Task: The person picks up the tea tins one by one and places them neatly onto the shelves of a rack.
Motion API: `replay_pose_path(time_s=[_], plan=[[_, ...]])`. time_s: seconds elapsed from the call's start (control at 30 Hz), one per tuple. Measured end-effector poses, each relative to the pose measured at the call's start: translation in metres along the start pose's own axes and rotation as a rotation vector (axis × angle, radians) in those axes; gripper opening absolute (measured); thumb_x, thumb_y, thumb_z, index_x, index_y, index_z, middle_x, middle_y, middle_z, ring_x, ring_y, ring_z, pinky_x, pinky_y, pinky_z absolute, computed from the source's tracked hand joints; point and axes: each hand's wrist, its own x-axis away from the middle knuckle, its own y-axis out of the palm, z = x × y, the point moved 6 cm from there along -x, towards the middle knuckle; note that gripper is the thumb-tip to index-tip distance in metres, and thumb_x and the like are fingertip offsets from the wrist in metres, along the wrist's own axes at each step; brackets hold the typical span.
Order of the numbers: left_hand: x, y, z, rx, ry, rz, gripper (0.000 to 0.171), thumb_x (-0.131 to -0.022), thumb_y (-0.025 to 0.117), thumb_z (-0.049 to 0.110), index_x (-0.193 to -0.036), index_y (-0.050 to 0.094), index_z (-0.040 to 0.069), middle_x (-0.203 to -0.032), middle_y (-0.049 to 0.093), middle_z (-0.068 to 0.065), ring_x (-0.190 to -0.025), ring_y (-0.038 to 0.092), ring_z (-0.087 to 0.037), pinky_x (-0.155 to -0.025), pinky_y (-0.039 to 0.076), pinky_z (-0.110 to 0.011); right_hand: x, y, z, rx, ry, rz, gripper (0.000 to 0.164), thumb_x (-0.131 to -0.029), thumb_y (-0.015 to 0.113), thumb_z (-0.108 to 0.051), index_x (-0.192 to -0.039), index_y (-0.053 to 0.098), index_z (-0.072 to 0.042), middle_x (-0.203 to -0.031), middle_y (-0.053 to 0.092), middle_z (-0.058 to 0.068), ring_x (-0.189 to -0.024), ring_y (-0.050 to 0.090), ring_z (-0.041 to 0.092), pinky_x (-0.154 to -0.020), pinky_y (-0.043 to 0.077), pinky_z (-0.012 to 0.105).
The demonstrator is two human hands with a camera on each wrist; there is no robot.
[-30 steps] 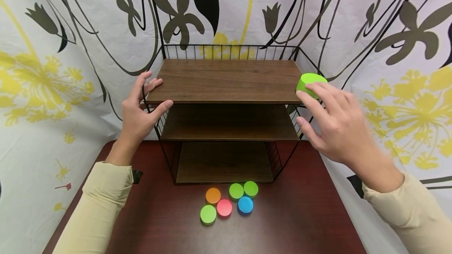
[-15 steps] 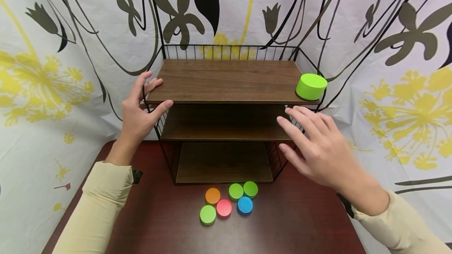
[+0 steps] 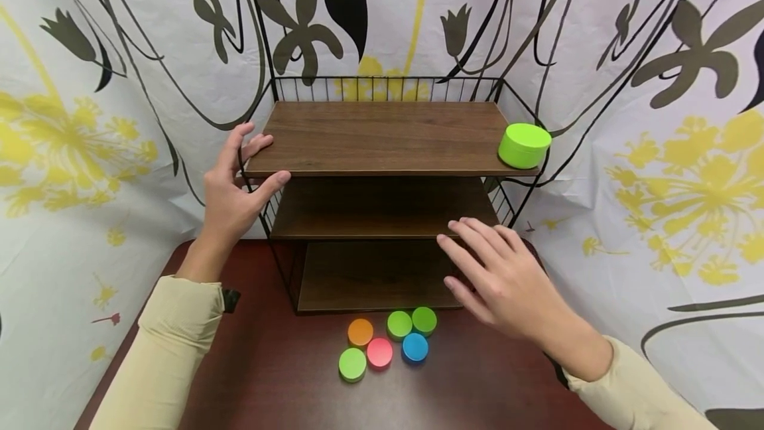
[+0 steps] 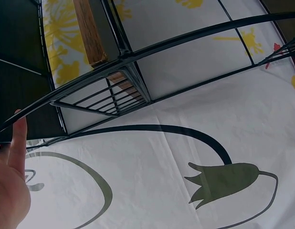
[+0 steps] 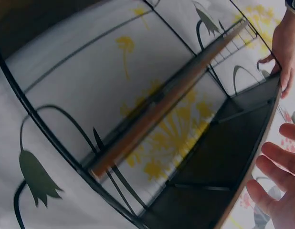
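Note:
In the head view my left hand (image 3: pixel 231 191) grips the wire frame at the upper left corner of a three-tier wooden shelf rack (image 3: pixel 382 135), thumb at the front edge and fingers behind. My right hand (image 3: pixel 501 277) hovers in front of the lower tiers with fingers spread, holding nothing. A lime green round container (image 3: pixel 524 146) sits on the top board's right end. On the table before the rack stand several smaller-looking round pieces: an orange one (image 3: pixel 361 332), a pink one (image 3: pixel 379 353), a blue one (image 3: pixel 414 348) and green ones, including a front-left one (image 3: pixel 352 364).
Black wire rails (image 3: pixel 388 88) edge the back and sides of the rack. The dark red table (image 3: pixel 239 363) extends in front of it. A white flower-patterned cloth (image 3: pixel 656 204) hangs behind and on both sides.
My right hand has let go of the green container on the top board and moved down and left, past the rack's right side. My left hand has stayed at the corner.

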Motion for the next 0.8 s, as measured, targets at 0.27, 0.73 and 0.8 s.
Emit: replay_pose_path(time_s=[0.27,0.73,0.8], plan=[[0.001,0.000,0.000,0.003,-0.006,0.003,0.069,-0.079,0.079,-0.005,-0.141,0.048,-0.003,-0.121,0.068,-0.021,-0.121,0.060,-0.029,-0.068,0.048,-0.009,0.023,0.027,-0.014,-0.024,0.020,-0.058,0.047,-0.103,0.045,-0.037,-0.131,0.063,-0.003,-0.134,0.060,0.017,-0.121,0.056,0.036,-0.090,0.044,0.055],[0.002,-0.001,-0.014,-0.003,-0.007,0.009,0.073,-0.077,0.080,-0.005,-0.142,0.048,0.000,-0.123,0.068,-0.018,-0.122,0.059,-0.027,-0.069,0.048,-0.009,0.054,0.064,-0.034,-0.037,0.045,-0.190,0.049,-0.104,0.042,-0.040,-0.134,0.061,-0.008,-0.136,0.058,0.013,-0.124,0.054,0.031,-0.088,0.047,0.051],[0.002,0.000,-0.018,-0.001,-0.009,0.009,0.074,-0.076,0.081,-0.006,-0.142,0.048,0.001,-0.123,0.068,-0.018,-0.122,0.059,-0.027,-0.068,0.048,-0.009,0.058,0.069,-0.037,-0.037,0.046,-0.198,0.049,-0.104,0.042,-0.041,-0.133,0.062,-0.008,-0.136,0.059,0.013,-0.124,0.055,0.031,-0.087,0.048,0.051]])
